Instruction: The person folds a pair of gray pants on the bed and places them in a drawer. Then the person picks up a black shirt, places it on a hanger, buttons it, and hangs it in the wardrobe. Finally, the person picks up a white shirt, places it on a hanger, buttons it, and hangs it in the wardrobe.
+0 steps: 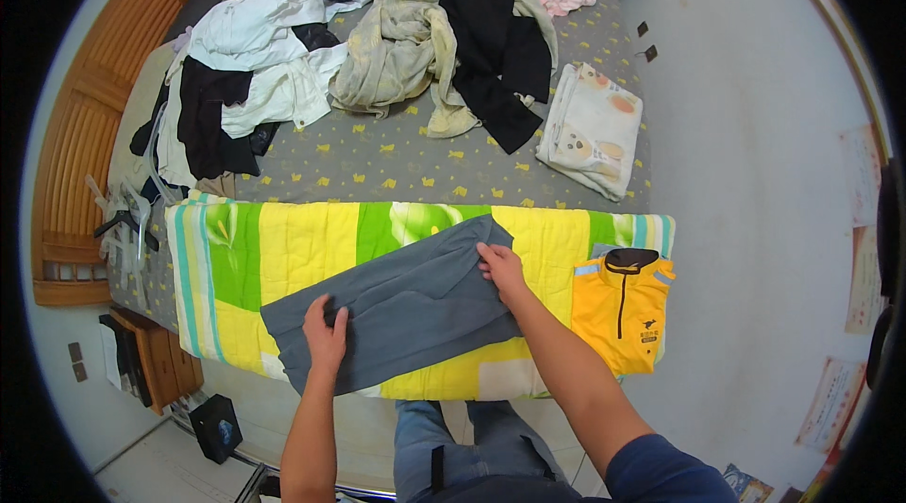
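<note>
Yellow-green quilt (310, 243) lies under work. Your left hand (326, 338) loosely open, fingers bent, over left end of gray garment (406, 310); garment lies slantwise on quilt, creased. Your right hand (503, 269) curls fingers at garment's right end; cannot tell if pinching. Best draw ends gently apart, smooth creases outward, stay clear of yellow top (613, 310).

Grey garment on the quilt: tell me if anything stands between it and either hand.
Nothing visible does. The left hand and right hand appear to touch the grey garment directly; the yellow top lies apart from it, to the right.
</note>
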Available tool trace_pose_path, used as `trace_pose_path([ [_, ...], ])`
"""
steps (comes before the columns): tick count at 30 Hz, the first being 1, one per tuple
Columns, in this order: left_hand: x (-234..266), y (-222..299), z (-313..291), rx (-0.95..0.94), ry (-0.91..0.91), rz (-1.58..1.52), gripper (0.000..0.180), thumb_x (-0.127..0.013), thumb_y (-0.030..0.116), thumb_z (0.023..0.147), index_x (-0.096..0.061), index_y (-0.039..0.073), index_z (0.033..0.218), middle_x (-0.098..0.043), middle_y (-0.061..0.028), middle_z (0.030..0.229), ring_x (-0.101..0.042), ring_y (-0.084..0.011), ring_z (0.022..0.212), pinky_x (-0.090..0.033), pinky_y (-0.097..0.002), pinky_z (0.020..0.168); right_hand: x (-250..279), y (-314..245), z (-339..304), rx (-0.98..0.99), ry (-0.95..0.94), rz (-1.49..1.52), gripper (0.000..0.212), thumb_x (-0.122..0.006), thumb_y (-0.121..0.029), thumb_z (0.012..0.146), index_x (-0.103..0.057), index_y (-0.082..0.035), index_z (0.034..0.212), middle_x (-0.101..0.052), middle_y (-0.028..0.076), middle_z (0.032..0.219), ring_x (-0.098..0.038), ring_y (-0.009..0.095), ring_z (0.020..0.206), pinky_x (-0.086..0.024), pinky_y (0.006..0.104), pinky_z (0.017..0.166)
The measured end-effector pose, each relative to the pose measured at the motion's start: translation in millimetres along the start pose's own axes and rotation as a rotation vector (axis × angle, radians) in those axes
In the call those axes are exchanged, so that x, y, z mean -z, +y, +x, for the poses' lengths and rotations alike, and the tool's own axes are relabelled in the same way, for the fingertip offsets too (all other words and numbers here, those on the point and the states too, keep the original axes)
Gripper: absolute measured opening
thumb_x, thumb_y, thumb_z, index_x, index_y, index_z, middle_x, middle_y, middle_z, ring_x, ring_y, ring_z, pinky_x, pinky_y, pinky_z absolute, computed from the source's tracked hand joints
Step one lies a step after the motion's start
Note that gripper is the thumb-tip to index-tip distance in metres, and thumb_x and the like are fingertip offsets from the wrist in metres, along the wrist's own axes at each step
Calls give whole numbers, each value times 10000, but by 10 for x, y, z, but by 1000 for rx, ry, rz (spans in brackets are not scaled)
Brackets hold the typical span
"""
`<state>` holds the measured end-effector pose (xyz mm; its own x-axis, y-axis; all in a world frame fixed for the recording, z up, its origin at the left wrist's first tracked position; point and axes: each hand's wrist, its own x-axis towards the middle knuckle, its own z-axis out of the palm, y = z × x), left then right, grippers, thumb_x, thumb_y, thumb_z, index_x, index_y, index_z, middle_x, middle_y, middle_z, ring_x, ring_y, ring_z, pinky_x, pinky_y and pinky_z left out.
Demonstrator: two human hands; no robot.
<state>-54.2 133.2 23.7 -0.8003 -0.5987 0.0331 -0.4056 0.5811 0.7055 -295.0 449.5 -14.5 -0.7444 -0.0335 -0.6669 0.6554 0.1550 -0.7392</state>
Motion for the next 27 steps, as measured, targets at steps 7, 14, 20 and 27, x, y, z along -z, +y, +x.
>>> trace_pose_path([
  [7, -277, 111, 264, 437, -434, 414, 650, -454, 590, 1007, -763, 22, 931, -734, -209, 932, -648, -404, 1048, -345, -558, 1041, -130, 161, 234, -237, -137, 533, 282, -665, -143, 945, -574, -72, 1202, -639, 41, 977, -643, 197, 840, -551, 379, 776],
  [14, -602, -4, 238, 436, -105, -246, 385, -631, 372, 984, -729, 5, 918, -722, -162, 918, -652, -269, 830, -480, -349, 858, 11, 467, 97, -232, -100, 619, 412, -684, -128, 947, -493, -46, 1302, -601, 77, 994, -647, 244, 924, -574, 428, 822],
  [20, -538, -123, 176, 553, -112, -415, 247, -703, 254, 955, -681, 8, 936, -665, -80, 792, -585, -133, 732, -487, -284, 722, -242, 274, -233, -53, 197, 131, 473, -743, -144, 891, -538, -17, 1299, -622, 131, 1117, -648, 234, 942, -555, 396, 843],
  [27, 400, -491, -353, -55, -316, 306, 389, -755, 413, 856, -706, 41, 955, -681, -135, 937, -604, -341, 992, -402, -463, 932, -479, 334, -1141, 1023, -110, -702, 525, -747, -162, 831, -595, -26, 1314, -595, 180, 1356, -587, 379, 1216, -466, 449, 1033],
])
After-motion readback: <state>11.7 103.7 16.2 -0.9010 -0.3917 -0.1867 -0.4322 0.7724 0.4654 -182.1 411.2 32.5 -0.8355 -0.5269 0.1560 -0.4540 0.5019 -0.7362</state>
